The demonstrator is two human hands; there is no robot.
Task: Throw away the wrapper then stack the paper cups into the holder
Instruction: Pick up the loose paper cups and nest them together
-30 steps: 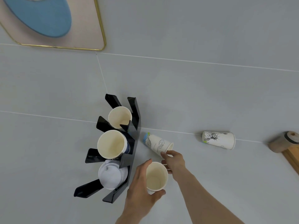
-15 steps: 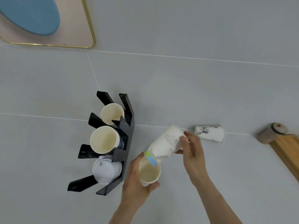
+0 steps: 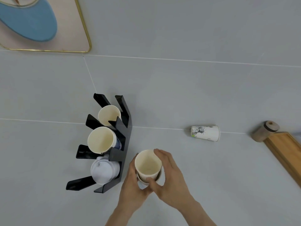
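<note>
both hands [image 3: 169,181] wrapped round nested paper cups [image 3: 148,165], mouth up; black holder [image 3: 125,137] just left, nearer left hand [image 3: 133,185].

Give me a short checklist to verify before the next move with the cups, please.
1. Nested cups held by both hands: ok, left hand and right hand wrap them.
2. Inner cup fully seated: not ok, its rim stands above the outer rim.
3. Free slot in holder: cannot tell; three slots shown hold cups or lids.
4. Loose cup remaining: not ok, it lies on its side on the counter.
5. Wrapper thrown away: cannot tell, none in view.
</note>
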